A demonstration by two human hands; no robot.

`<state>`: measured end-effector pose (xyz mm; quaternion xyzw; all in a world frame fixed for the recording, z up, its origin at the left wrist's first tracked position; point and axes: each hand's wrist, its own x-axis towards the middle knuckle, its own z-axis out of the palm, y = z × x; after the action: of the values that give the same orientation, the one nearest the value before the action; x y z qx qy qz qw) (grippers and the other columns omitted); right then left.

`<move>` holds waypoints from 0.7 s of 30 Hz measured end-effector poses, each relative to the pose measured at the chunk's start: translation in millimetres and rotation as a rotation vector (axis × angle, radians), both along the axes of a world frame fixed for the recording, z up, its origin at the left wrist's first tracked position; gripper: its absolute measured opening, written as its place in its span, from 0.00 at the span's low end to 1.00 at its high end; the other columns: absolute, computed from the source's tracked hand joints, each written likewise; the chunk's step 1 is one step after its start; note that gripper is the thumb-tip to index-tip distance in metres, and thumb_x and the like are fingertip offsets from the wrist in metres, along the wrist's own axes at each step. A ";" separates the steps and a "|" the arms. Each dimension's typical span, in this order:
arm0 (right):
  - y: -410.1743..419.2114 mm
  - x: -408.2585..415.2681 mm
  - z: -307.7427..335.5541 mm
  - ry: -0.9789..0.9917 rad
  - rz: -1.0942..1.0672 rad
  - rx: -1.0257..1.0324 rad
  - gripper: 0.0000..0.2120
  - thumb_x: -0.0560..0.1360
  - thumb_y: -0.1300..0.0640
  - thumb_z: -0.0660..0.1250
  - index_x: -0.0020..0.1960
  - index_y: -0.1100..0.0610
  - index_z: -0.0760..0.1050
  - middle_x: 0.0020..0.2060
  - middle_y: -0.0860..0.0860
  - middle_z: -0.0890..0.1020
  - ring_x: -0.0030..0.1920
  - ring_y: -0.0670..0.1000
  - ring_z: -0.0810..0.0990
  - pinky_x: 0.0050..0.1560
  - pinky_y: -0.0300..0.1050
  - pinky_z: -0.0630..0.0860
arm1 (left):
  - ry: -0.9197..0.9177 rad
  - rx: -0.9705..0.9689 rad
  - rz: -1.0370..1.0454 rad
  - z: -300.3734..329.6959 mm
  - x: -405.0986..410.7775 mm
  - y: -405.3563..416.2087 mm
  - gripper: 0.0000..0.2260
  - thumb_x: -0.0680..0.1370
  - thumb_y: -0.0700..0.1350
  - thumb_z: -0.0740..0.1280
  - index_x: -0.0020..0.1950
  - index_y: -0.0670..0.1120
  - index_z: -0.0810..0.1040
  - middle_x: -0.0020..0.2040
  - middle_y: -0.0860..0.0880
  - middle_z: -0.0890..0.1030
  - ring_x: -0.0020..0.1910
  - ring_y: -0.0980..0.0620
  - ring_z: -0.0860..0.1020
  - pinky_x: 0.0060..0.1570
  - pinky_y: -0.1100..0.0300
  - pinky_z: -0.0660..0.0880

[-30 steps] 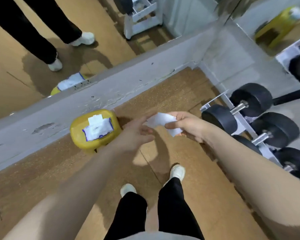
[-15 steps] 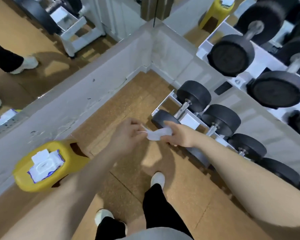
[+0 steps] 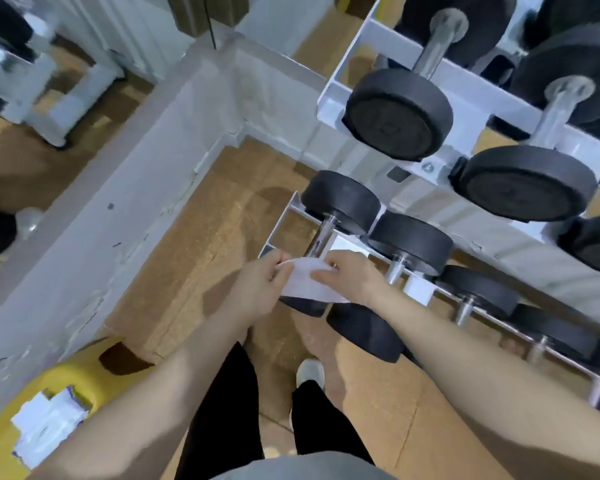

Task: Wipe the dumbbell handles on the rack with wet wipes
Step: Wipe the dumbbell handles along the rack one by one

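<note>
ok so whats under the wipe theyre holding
The wet wipe, held by the left hand and right hand, covers the near end of the first dumbbell. Its chrome handle shows above; the near weight is mostly hidden.

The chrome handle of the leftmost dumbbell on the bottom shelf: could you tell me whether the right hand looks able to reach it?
Probably yes. The right hand, pinching the wet wipe together with the left hand, sits just below that handle, with nothing between them.
</note>
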<state>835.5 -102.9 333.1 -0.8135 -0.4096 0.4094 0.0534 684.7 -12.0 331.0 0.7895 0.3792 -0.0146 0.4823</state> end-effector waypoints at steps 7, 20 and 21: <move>39.3 -5.2 -55.6 0.522 -0.980 0.027 0.11 0.78 0.56 0.60 0.55 0.59 0.76 0.51 0.58 0.79 0.51 0.58 0.77 0.49 0.45 0.74 | 0.050 0.012 -0.236 -36.2 35.8 47.7 0.11 0.82 0.44 0.54 0.59 0.44 0.72 0.45 0.44 0.80 0.43 0.47 0.77 0.40 0.56 0.70; 27.5 -5.2 -154.5 0.138 -1.560 0.052 0.03 0.76 0.62 0.61 0.43 0.58 0.71 0.45 0.57 0.79 0.44 0.53 0.73 0.46 0.45 0.69 | 0.050 -0.100 -0.647 -145.3 52.0 85.9 0.18 0.77 0.47 0.63 0.67 0.50 0.70 0.73 0.56 0.63 0.66 0.59 0.68 0.62 0.64 0.65; 19.1 0.9 -159.5 0.081 -1.700 0.135 0.01 0.75 0.62 0.63 0.44 0.60 0.72 0.41 0.57 0.77 0.42 0.53 0.72 0.43 0.44 0.68 | 0.095 -0.087 -0.632 -154.4 55.4 92.5 0.20 0.77 0.50 0.64 0.69 0.51 0.68 0.72 0.55 0.65 0.66 0.56 0.69 0.62 0.62 0.65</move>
<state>836.3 -83.9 173.6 -0.8242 0.3191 0.2337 0.4053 740.0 80.5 176.6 0.8453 0.1365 -0.2167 0.4688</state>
